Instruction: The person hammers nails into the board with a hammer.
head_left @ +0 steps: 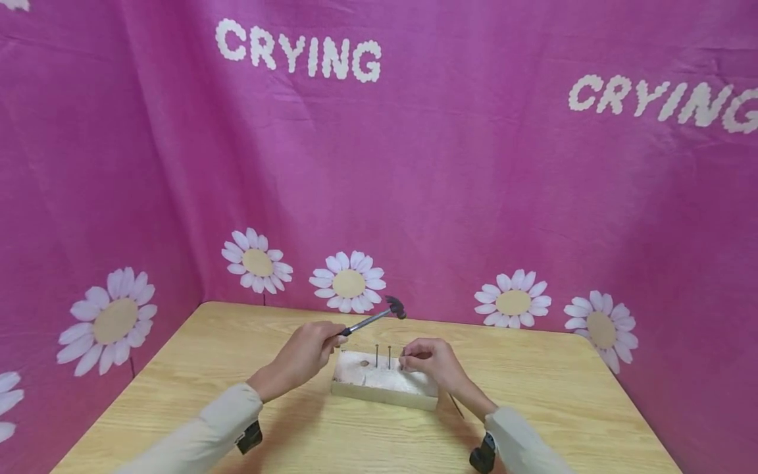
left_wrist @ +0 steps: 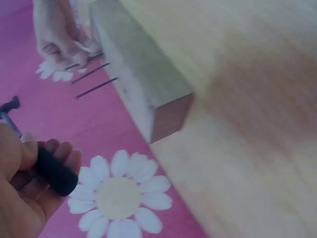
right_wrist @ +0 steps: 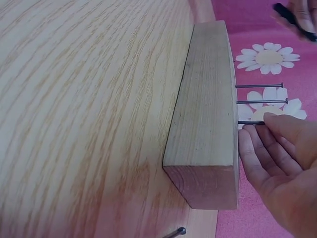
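My left hand point(head_left: 304, 355) grips a claw hammer point(head_left: 370, 320) by its black handle point(left_wrist: 55, 173), its head raised above the table behind the block. A pale wooden block point(head_left: 379, 396) lies flat on the table. Two nails, a left one point(head_left: 376, 356) and a middle one point(head_left: 389, 357), stand upright in its top. With thumb and fingers my right hand point(head_left: 435, 362) pinches a third nail point(right_wrist: 250, 122), held upright with its lower end at the block's top, right of the other two. Whether its tip is sunk in the wood, I cannot tell.
On the wooden table point(head_left: 521, 395), right of the block, lies a loose nail point(head_left: 456, 406). Behind the table hangs a pink cloth point(head_left: 414, 197) with white daisies and lettering. Each wrist carries a small black camera, the left one point(head_left: 249, 437) and the right one point(head_left: 482, 454).
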The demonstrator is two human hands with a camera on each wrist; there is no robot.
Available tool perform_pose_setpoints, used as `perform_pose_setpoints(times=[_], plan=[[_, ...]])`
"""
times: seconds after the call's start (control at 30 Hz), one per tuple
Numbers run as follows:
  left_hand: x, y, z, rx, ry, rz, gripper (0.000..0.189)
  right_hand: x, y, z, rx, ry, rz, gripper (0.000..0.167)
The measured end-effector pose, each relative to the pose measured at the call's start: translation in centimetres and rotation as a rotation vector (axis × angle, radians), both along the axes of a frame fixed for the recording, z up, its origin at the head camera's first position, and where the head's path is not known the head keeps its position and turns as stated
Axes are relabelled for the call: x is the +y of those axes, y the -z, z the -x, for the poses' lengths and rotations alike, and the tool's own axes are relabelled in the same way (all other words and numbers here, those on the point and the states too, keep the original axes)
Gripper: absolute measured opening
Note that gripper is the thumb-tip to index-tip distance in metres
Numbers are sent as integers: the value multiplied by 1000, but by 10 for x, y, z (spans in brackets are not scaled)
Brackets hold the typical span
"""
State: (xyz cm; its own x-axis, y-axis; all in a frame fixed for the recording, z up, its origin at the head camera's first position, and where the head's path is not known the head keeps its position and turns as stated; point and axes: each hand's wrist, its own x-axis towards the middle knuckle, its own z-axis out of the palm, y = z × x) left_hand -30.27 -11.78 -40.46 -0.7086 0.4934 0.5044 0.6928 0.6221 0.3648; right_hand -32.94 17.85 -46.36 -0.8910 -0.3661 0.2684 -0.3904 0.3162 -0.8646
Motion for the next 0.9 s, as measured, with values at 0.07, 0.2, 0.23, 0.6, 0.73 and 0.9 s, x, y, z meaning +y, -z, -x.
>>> perform_pose_setpoints(times=[0.07, 0.2, 0.23, 0.6, 0.73, 0.9], plan=[[2, -3, 1, 40, 3, 28, 5, 0, 1, 0, 1, 2, 4, 9], [6, -2, 1, 51, 28, 201, 9, -1, 1, 0, -1, -8, 32, 8], [6, 0, 0, 51, 34, 225, 9, -2, 0, -1, -2, -15, 40, 8], [5, 1, 0, 33, 33, 149, 10, -3, -1, -2, 20, -18, 20, 10], [2, 4, 3, -12, 53, 160, 12, -2, 0, -2, 5, -6, 4, 10], [4, -3, 5, 37, 27, -7, 6, -2, 0, -2, -4, -2, -1, 9]])
